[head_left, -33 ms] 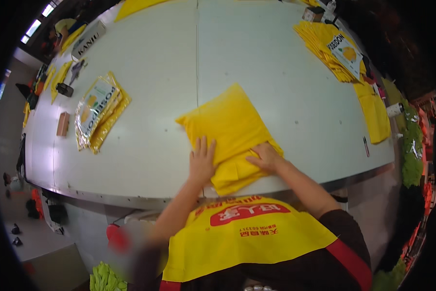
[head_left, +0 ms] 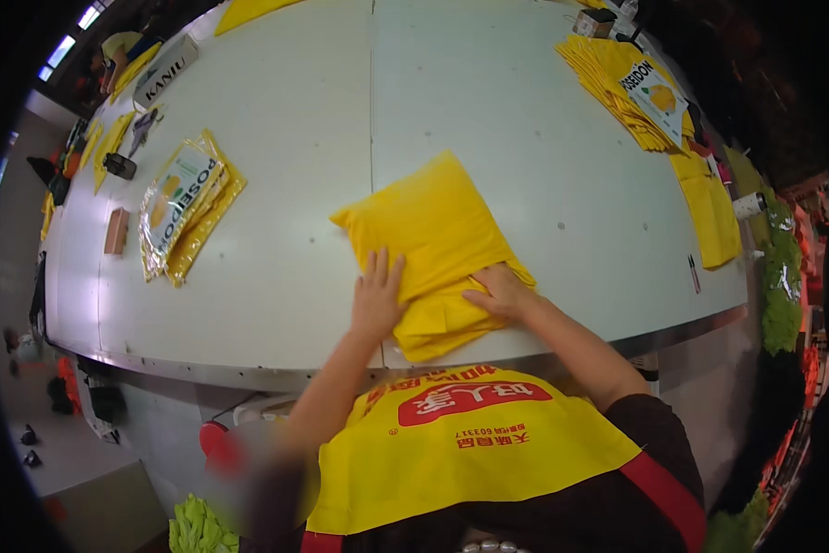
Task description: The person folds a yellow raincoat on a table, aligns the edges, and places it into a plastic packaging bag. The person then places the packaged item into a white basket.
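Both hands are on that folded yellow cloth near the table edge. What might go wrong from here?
1. The folded yellow cloth reaches close to the table's near edge, so a pull could drag it off.
2. The left hand presses flat while the right hand tucks into the fold; uneven pressure may skew the layers.

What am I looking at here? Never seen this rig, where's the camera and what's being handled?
There is no machine: a person works with two bare hands. The one picture comes from a fisheye camera on the person's head, looking down, so straight edges bend near the rim. The left hand and right hand both press flat on a folded yellow cloth item lying on a big pale table. Nothing is lifted or gripped. To the left lies a stack of clear-wrapped yellow packs, far right a pile of yellow cloth pieces with a printed card on top. The person wears a yellow apron.
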A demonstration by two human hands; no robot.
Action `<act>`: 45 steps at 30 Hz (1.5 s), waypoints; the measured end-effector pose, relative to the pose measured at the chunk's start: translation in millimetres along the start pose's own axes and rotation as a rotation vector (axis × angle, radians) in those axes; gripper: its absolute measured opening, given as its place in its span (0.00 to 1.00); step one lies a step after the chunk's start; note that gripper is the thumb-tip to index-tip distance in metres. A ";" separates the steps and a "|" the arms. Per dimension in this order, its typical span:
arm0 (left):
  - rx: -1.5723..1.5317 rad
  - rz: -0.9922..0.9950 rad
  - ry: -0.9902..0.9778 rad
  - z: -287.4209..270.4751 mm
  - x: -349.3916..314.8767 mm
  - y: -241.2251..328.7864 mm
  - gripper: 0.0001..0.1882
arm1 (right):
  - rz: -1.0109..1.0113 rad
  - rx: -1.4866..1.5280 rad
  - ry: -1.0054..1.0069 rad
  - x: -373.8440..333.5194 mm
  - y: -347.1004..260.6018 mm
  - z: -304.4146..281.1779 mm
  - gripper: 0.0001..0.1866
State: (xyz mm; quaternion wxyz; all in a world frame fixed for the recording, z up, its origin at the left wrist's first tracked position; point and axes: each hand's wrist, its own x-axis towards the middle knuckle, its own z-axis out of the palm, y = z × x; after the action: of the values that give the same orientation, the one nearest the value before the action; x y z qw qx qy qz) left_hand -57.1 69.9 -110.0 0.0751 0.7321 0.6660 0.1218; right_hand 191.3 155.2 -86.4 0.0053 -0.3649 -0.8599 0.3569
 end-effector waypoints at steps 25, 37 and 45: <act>0.281 0.062 0.367 4.2 -37.9 34.3 0.08 | -0.337 -0.208 -0.177 55.6 -80.3 -42.1 0.31; 0.036 0.089 -0.025 -36.9 -65.6 11.7 0.06 | -0.587 -0.651 -0.059 39.4 -73.0 19.2 0.33; 0.017 0.284 0.035 -80.2 -53.7 3.2 0.10 | -0.541 -0.786 -0.223 44.3 -93.2 30.4 0.13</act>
State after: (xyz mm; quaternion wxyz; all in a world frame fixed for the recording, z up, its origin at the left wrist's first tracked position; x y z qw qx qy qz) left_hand -80.8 12.0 -36.4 0.0389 0.8175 0.5578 0.1383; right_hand 92.5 120.0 -62.6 -0.1326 -0.0624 -0.9888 0.0282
